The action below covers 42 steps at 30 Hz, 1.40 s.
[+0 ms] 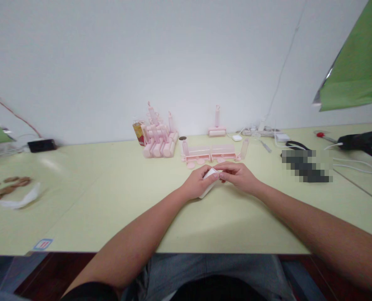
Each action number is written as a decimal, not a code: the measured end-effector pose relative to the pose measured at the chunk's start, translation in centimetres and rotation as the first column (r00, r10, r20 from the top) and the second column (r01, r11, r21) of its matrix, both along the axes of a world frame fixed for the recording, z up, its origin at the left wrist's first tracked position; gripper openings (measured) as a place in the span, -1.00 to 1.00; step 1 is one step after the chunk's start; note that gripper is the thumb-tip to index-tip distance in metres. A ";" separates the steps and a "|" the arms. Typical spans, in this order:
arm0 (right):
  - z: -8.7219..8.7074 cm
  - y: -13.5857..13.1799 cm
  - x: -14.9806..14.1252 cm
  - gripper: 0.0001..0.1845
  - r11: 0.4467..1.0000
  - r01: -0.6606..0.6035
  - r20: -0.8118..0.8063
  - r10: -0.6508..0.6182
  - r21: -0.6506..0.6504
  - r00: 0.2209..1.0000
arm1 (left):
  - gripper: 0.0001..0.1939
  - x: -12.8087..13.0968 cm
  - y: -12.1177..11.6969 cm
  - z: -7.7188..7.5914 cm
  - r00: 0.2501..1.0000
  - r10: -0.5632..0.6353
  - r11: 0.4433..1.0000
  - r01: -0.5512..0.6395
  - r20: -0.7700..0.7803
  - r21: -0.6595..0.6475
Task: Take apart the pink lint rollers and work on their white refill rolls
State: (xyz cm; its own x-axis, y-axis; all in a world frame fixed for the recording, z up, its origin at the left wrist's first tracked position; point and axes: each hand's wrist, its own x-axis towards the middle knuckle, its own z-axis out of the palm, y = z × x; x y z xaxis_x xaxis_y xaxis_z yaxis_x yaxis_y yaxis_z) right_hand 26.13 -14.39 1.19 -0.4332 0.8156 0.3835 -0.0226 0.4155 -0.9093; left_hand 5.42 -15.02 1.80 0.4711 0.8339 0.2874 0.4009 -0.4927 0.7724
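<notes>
My left hand (196, 182) is wrapped round a white paper roll (207, 190), which is tilted just above the table; most of it is hidden by the fingers. At the roll's upper right end, the thumb and fingers of my right hand (238, 174) are closed on its edge. Just beyond my hands lie opened pink lint roller parts: a pink cover (198, 158) and a second cover (222, 156), both with clear pink shells, beside a pale pink handle (244, 149). Small pink discs (191, 165) rest near them.
A cluster of pink lint rollers (157, 146) stands at the back left by a bottle (138, 133). One lint roller (217, 130) leans by the wall. A power strip (261, 132), a screwdriver (265, 146) and a black heat-gun-like tool (361, 142) lie right. A black box (42, 145) sits left.
</notes>
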 end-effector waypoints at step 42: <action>-0.4 0.1 -0.1 -0.34 0.997 -0.012 -0.093 0.004 -0.082 0.996 | -0.51 0.1 -0.3 0.3 1.000 -0.010 1.000 0.010 0.002 -0.018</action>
State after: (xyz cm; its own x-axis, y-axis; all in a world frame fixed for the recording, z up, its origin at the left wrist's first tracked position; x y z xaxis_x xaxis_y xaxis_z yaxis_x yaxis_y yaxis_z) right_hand 26.05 -14.31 0.82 -0.4059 0.8426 0.3540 -0.1110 0.3390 -0.9342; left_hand 5.55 -15.34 2.11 0.4793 0.8341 0.2731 0.3943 -0.4826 0.7821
